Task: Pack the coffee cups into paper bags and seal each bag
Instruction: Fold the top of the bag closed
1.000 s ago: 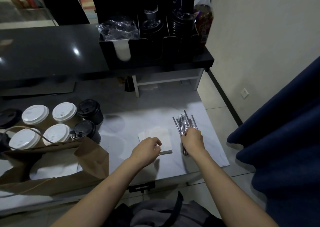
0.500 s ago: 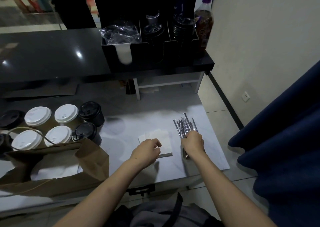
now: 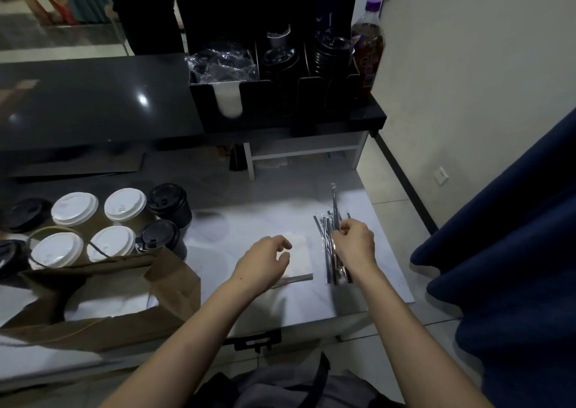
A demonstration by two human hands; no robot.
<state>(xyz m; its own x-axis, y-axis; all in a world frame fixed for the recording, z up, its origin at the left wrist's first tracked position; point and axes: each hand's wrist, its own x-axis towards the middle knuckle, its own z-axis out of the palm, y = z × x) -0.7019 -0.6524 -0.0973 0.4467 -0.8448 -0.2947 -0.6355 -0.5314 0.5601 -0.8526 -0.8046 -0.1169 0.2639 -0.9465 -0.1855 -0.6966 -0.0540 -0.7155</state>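
Coffee cups (image 3: 124, 203): a cluster standing at the left of the white table (image 3: 265, 217), four with white lids, at least two with black lids beside them, and more dark lids at the frame edge. All are lidded and upright, and none is seen inside a bag. Paper bag (image 3: 174, 283): one brown bag lying just in front of the cups with its mouth open toward them and its handle cord looped across the near lids. It is not sealed, and what shows of the inside is pale with no cup in it. Judgement: packing not yet begun for this bag; all cups remain to load, then sealing. Current step looks like gathering extras. Right hand (image 3: 357, 245): thumb and fingertips pinch one wrapped straw (image 3: 334, 202), raised on end out of the straw pile (image 3: 325, 245). Left hand (image 3: 261, 262): fingers loosely curled, gripping nothing visible, hovering over the napkins (image 3: 300, 251); a single straw (image 3: 296, 279) lies along their near edge. A black organiser (image 3: 274, 105) stands on the counter behind.
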